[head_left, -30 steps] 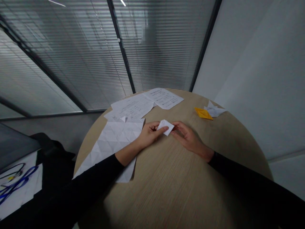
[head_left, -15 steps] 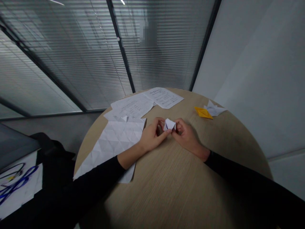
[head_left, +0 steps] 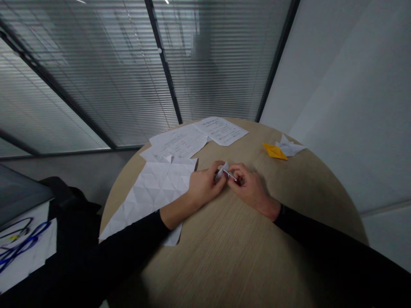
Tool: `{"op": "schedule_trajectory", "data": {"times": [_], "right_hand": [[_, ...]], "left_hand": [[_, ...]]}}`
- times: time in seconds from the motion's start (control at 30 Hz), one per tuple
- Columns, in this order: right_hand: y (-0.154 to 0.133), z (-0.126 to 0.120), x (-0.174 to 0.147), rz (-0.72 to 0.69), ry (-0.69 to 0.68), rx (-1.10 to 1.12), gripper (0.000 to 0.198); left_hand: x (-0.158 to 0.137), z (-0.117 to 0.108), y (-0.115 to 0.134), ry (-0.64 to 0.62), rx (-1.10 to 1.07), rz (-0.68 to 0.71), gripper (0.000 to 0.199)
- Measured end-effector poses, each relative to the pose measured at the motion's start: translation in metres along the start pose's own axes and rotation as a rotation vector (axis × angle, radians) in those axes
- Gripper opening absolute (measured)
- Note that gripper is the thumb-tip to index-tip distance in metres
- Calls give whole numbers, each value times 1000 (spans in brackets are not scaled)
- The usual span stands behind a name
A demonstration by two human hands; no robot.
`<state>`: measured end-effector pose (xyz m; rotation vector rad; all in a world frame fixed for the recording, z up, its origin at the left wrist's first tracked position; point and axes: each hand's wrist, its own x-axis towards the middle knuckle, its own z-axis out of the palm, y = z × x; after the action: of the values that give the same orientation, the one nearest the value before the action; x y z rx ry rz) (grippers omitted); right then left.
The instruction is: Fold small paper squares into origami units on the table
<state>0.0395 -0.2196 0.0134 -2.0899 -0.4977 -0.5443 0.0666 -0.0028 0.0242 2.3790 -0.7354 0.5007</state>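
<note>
Worn on my head, the camera looks forward and down over my nearby hands [head_left: 204, 185] and worktop [head_left: 231, 244], toward far blinds [head_left: 138, 77].

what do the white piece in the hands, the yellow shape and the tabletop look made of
White piece: seems matt paper; thin edges, crisp folds. Yellow shape: probably paper too, matt, with creased facets and pointed ends. Tabletop: pale wood or wood-look laminate, low sheen; grain lines show but don't settle which.
</note>
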Motion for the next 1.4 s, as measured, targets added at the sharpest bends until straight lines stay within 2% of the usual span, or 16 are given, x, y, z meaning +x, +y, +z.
{"op": "schedule_trajectory", "data": {"times": [0.1, 0.23, 0.3, 0.47, 0.53, 0.63, 0.73, 0.87, 1.0, 1.13, 1.3, 1.4], "right_hand": [[4, -1, -1, -22, 38, -67, 23], [8, -2, -1, -15, 65, -36, 24], [9, -2, 0, -6, 66, 31, 22], [15, -1, 2, 103, 16, 265, 18], [19, 0, 2, 153, 19, 310, 17], [23, -2, 2, 171, 58, 293, 9], [20, -4, 2, 110, 64, 265, 6], [13, -6, 2, 98, 72, 260, 29], [11, -7, 5, 99, 54, 245, 19], [19, -7, 8, 166, 21, 260, 28], [27, -6, 7, 170, 24, 293, 34], [30, -4, 5, 199, 6, 347, 29]], "left_hand": [[-1, -2, -1, -10, 3, -4, 42], [1, -3, -4, -40, -96, -18, 45], [3, -2, -6, -42, -233, -26, 46], [10, 2, -11, -102, -746, -69, 39], [11, 1, -11, -119, -840, -68, 38], [11, -1, -9, -170, -811, -46, 33], [12, -1, -8, -196, -767, -79, 26], [12, 3, -9, -109, -691, -118, 25], [10, 4, -9, -44, -613, -21, 26], [9, 1, -7, -42, -605, 72, 28], [8, 1, -9, -43, -558, 81, 30], [9, 2, -11, -45, -542, 80, 31]]}}
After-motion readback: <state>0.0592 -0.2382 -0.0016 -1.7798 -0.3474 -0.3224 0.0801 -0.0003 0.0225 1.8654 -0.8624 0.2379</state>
